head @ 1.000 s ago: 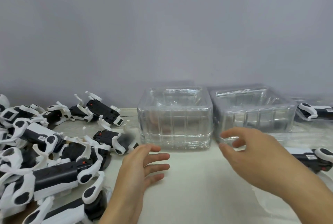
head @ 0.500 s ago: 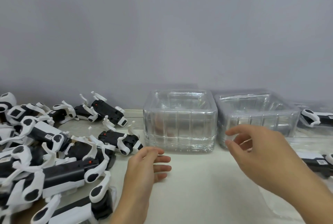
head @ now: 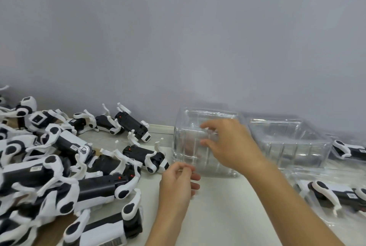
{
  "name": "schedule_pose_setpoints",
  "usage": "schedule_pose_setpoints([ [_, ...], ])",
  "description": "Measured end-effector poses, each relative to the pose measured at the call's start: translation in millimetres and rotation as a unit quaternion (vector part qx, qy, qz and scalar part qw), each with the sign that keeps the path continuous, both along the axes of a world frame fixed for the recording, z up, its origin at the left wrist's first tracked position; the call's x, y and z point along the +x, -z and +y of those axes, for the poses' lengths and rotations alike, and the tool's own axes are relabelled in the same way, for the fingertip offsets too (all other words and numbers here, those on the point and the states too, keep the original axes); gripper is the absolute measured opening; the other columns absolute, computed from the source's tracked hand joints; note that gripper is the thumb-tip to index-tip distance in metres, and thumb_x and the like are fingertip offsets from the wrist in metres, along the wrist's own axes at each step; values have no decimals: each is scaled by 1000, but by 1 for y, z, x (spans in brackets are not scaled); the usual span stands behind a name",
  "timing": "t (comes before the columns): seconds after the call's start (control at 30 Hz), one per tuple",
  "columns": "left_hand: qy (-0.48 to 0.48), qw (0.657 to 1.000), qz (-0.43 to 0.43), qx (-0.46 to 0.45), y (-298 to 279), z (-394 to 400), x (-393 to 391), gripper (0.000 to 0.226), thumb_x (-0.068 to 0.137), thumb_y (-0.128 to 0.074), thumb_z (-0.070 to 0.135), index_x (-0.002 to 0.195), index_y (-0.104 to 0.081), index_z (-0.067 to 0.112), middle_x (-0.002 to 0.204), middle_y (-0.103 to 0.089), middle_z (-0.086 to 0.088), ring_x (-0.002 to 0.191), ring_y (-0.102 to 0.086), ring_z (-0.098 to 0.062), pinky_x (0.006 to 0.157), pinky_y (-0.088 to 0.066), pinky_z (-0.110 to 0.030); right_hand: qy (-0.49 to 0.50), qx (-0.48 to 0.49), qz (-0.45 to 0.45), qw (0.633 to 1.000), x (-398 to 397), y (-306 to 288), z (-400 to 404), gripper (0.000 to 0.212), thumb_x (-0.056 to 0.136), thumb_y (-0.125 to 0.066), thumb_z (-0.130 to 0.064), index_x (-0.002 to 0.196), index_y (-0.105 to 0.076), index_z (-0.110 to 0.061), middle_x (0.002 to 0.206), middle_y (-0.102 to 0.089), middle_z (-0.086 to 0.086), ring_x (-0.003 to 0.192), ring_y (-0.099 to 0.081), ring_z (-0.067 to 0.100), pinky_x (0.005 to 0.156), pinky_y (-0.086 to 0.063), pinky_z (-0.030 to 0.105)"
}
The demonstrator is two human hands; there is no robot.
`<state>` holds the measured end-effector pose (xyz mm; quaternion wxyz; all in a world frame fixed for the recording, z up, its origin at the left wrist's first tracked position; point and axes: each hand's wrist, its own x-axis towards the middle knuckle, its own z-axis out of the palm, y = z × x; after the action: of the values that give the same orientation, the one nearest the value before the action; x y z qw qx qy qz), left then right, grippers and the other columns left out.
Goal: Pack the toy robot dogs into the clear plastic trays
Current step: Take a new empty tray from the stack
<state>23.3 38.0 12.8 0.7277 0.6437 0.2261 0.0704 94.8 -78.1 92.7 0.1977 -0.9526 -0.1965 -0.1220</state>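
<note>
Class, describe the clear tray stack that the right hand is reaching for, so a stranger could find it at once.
Along the grey wall, two stacks of clear plastic trays stand side by side. The wanted tray stack is the left one, nearest the heap of toy robot dogs. Unlike the right-hand stack, the right hand is at its front.

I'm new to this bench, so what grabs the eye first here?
A big heap of black-and-white toy dogs fills the left of the table. Two stacks of clear trays stand mid-table by the wall. The right hand reaches over the nearer stack; the left hand hovers at its front corner.
</note>
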Motion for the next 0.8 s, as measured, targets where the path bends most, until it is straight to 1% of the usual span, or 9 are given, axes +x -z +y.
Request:
schedule_pose_setpoints([
  [0.07,4,1000,1,0,-1,0,-1,20,96,-49,4,88,-67,10,70,-72,-4,57,-64,-17,49,-46,-22,-1,-3,3,1000,4,2,8,32,90,-71,-35,122,-68,-30,117,-69,-9,117,-59,14,95,-48,35],
  [0.13,4,1000,1,1,-2,0,-2,21,96,-49,4,88,-67,10,71,-72,-3,58,-64,-16,49,-46,-21,10,17,-8,1000,6,3,11,28,89,-72,-32,117,-72,-30,112,-71,-11,112,-61,13,88,-48,32],
  [0.2,6,1000,3,1,-3,0,-3,22,95,-48,4,88,-67,11,69,-72,-2,58,-64,-16,49,-46,-20,18,42,-13,999,8,4,13,25,88,-73,-27,113,-74,-29,109,-71,-12,108,-62,11,86,-47,30],
  [0.37,12,1000,2,-4,-4,2,-1,21,95,-48,3,89,-67,10,72,-72,-4,58,-63,-16,49,-44,-20,16,82,3,997,16,-4,14,22,85,-75,-16,105,-77,-26,95,-72,-12,97,-65,13,86,-52,36],
  [0.47,13,1000,1,-7,-3,3,1,20,95,-49,3,89,-67,9,71,-72,-4,58,-63,-16,49,-44,-21,15,82,11,996,21,-10,12,23,87,-73,-15,105,-76,-29,73,-63,-24,80,-58,-2,83,-51,32],
  [0.53,13,1000,-1,-8,-2,3,1,20,95,-49,2,88,-67,9,70,-72,-3,58,-63,-16,49,-44,-21,11,84,10,996,24,-13,11,23,87,-71,-14,104,-76,-29,64,-59,-27,72,-53,-11,79,-50,29],
  [0.63,11,1000,-4,-10,0,3,2,19,95,-50,2,87,-67,8,68,-71,-2,55,-62,-16,48,-44,-21,1,100,1,995,24,-19,10,23,86,-70,-10,101,-77,-26,62,-59,-26,70,-54,-12,78,-51,28],
  [0.77,6,1000,-14,-16,2,3,4,17,96,-52,3,91,-68,7,71,-73,-3,56,-63,-17,51,-45,-24,-18,117,-51,992,21,-32,11,20,87,-71,-7,99,-77,-21,66,-54,-28,68,-51,-28,65,-42,8],
  [0.8,4,1000,-17,-21,2,3,4,17,96,-53,3,92,-68,8,72,-73,-3,57,-64,-17,52,-45,-25,-22,122,-67,990,20,-37,11,18,87,-72,-8,99,-78,-21,68,-53,-29,68,-53,-24,65,-42,7],
])
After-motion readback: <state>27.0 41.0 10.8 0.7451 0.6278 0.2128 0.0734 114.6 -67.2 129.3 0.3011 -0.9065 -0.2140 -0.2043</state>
